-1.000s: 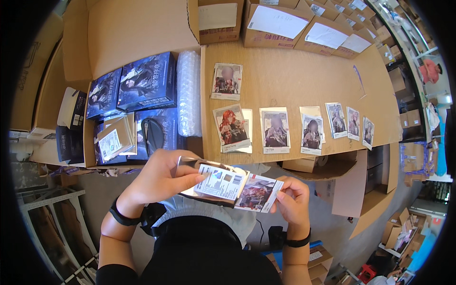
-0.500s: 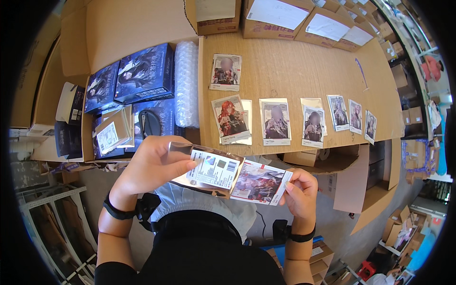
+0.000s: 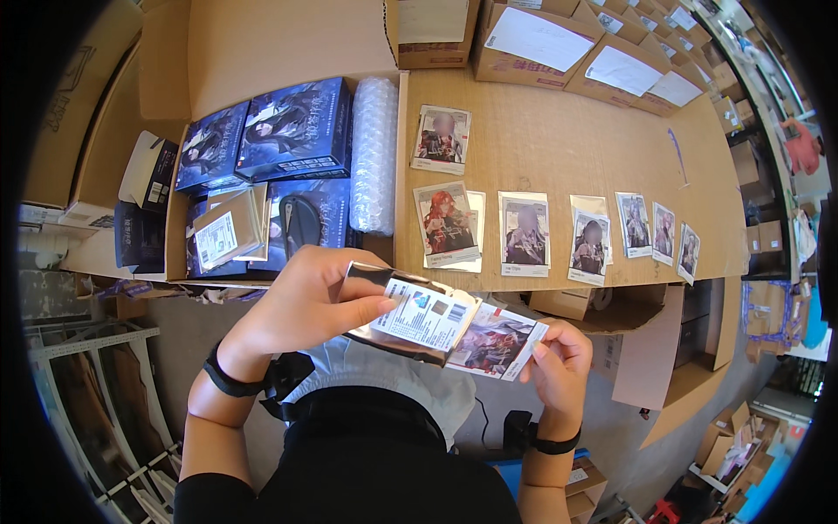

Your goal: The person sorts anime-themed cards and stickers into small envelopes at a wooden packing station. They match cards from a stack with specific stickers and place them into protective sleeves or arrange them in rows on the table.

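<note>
My left hand (image 3: pixel 301 297) grips a shiny foil card packet (image 3: pixel 421 319) with a white label facing up, thumb on top and fingers behind. Out of the packet's right end sticks an illustrated card (image 3: pixel 493 343) with a white border. The card's outer edge is pinched between the thumb and fingers of my right hand (image 3: pixel 563 356). Its inner end is hidden in the packet. Both hands are in front of the table's near edge. On the table lie a red-haired character card (image 3: pixel 448 220), another card (image 3: pixel 441 140) behind it, and several more in a row to the right.
On the left stands an open carton (image 3: pixel 288 48) with blue boxes (image 3: pixel 295 127), a bubble-wrap roll (image 3: pixel 374 157), foil packets (image 3: pixel 229 231) and a dark oval object (image 3: pixel 299 225). Cardboard boxes (image 3: pixel 532 44) line the table's far side. An open carton (image 3: pixel 672 349) is below right.
The view has shifted, so the table things appear farther right. Less of the card shows beyond the packet's end than before. Both hands keep their holds.
</note>
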Action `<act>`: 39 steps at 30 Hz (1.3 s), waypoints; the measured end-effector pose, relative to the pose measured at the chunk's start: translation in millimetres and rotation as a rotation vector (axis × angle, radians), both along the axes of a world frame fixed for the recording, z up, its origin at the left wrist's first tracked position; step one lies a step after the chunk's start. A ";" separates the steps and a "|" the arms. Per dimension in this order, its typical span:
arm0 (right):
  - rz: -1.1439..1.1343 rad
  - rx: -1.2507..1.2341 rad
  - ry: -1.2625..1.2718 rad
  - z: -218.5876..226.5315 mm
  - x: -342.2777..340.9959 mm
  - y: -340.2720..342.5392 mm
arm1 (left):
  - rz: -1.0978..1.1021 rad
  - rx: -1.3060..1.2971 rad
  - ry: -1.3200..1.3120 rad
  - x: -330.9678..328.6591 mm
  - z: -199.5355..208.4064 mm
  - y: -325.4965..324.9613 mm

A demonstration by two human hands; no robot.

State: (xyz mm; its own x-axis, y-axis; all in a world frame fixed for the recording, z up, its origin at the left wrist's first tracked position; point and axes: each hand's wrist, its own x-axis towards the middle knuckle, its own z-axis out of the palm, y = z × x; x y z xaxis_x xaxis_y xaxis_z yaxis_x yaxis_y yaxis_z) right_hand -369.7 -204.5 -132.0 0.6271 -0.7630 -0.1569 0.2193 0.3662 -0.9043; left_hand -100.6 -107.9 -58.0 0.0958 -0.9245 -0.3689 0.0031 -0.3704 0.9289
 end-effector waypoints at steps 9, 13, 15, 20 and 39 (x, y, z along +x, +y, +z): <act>-0.233 0.016 -0.099 3.3 -34.0 -16.5 | 0.087 0.049 -0.028 6.9 -3.1 1.9; -0.188 -0.121 -0.051 12.3 -1.1 -6.6 | -0.075 0.054 0.074 -9.5 0.9 -7.7; -0.112 -0.094 0.009 18.6 17.8 0.2 | -0.166 0.009 0.141 -14.6 -1.8 -11.3; -0.039 -0.102 0.050 23.4 30.1 3.7 | -0.185 -0.033 0.222 -15.3 -0.5 -13.9; 0.024 -0.080 0.059 23.3 36.5 14.6 | -0.221 -0.022 0.356 -12.6 -6.3 -0.9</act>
State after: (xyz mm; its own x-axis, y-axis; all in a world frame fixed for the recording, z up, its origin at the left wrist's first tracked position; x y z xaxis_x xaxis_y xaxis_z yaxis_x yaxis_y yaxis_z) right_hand -333.3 -189.9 -108.7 0.6368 -0.7595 -0.1330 0.1571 0.2966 -0.9420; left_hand -113.2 -108.7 -64.3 -0.2356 -0.9167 -0.3227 0.2481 -0.3778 0.8920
